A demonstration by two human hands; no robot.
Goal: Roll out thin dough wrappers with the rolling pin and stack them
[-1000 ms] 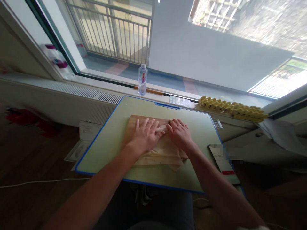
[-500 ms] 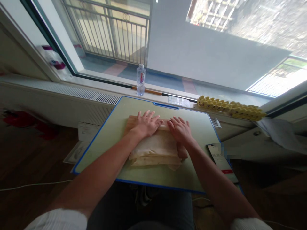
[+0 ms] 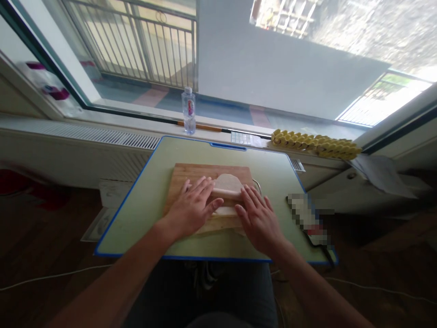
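Hands rest flat on a pale rolled sheet of dough (image 3: 226, 186) that lies across a wooden board (image 3: 191, 175) in the middle of the green, blue-edged table (image 3: 153, 182). The left hand (image 3: 191, 209) presses on the left end of the roll, its fingers (image 3: 200, 189) spread and released, palm down, grasping nothing. The right hand (image 3: 257, 218) lies just beside it on the right end, fingers (image 3: 249, 198) likewise stretched out flat and loose against the roll rather than curled around it. More of the pale sheet shows beneath and between both hands, reaching toward the near edge of the board. A rounded flap of the sheet sticks out past the roll on the far side. Beyond the table, on the window ledge, a clear water bottle (image 3: 188, 111) with a red label stands upright, and a row of yellow pieces (image 3: 316, 143) stretches along the ledge to the right. A dark flat object (image 3: 309, 218), partly blurred out, lies at the right edge of the table, well apart from the board. A white cable (image 3: 44, 275) trails over the dark floor at the left.
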